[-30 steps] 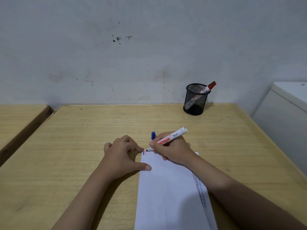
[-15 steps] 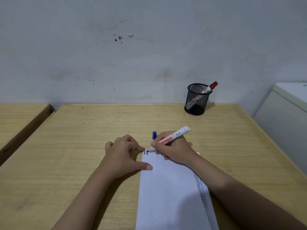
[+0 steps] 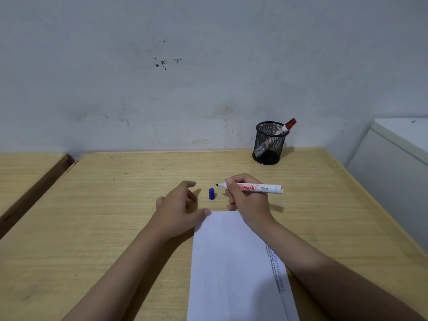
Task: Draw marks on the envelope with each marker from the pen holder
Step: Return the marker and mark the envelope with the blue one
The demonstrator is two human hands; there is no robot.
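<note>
A white envelope (image 3: 234, 262) lies lengthwise on the wooden table (image 3: 104, 216), its far edge near my hands. My right hand (image 3: 249, 200) grips an uncapped white marker (image 3: 261, 188) held level just beyond the envelope's far edge, dark tip pointing left. A blue cap (image 3: 211, 193) stands on the table between my hands. My left hand (image 3: 179, 208) hovers left of the cap with fingers apart, thumb at the envelope's far left corner. A black mesh pen holder (image 3: 269, 143) at the back right holds a red-capped marker (image 3: 283, 129).
A grey wall runs behind the table. A second wooden surface (image 3: 25, 172) lies to the left across a dark gap. A white cabinet (image 3: 398, 163) stands close to the table's right edge.
My right hand lifted the marker off the envelope's corner and turned it level, tip toward the cap. My left hand opened and shifted forward toward the cap.
</note>
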